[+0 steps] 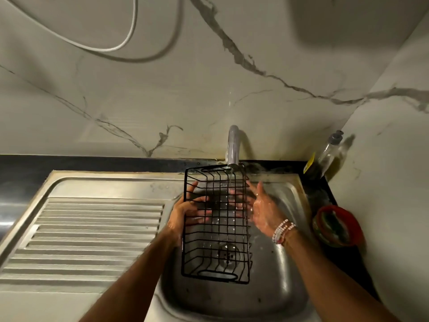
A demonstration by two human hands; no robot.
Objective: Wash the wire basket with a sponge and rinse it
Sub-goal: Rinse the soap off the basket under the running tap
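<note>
A black wire basket (217, 228) is held lengthwise over the steel sink bowl (287, 270), its far end under the tap (232, 145). Water runs from the tap onto that end. My left hand (185, 211) grips the basket's left side, fingers curled through the wires. My right hand (262, 209) is wet and soapy, fingers spread flat against the basket's right side. Bead bracelets sit on my right wrist. No sponge shows in either hand.
A ribbed steel draining board (88, 231) lies to the left of the bowl. At the right, on the dark counter, stand a soap bottle (328, 152) and a red bowl (336, 226) holding a green scrubber. The marble wall is close behind.
</note>
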